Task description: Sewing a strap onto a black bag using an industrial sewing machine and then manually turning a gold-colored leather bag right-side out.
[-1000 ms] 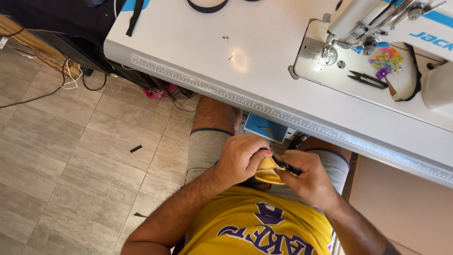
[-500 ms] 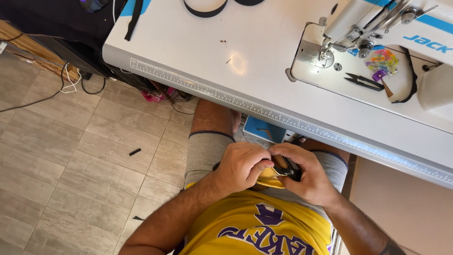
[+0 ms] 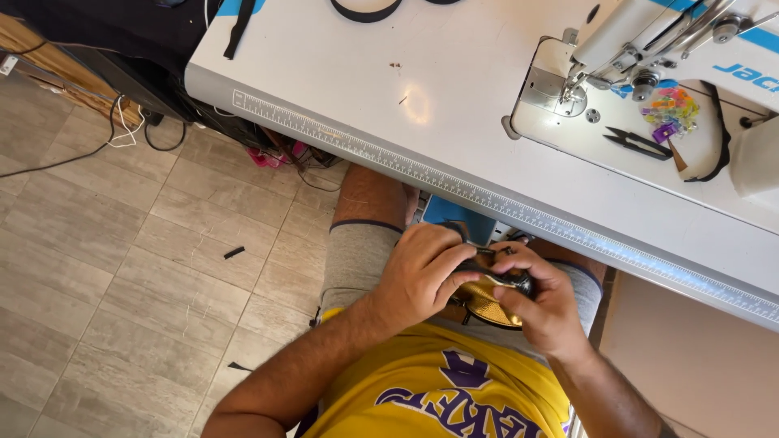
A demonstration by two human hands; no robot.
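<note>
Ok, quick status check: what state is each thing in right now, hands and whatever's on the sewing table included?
left hand: closed around the yellow piece, over the lap
right hand: gripping the yellow piece and a dark part on it
yellow piece: held between both hands, mostly covered
thread snips: lying flat on the machine bed, untouched
sewing machine: nothing under the needle
black strap loop: lying flat on the white table
</note>
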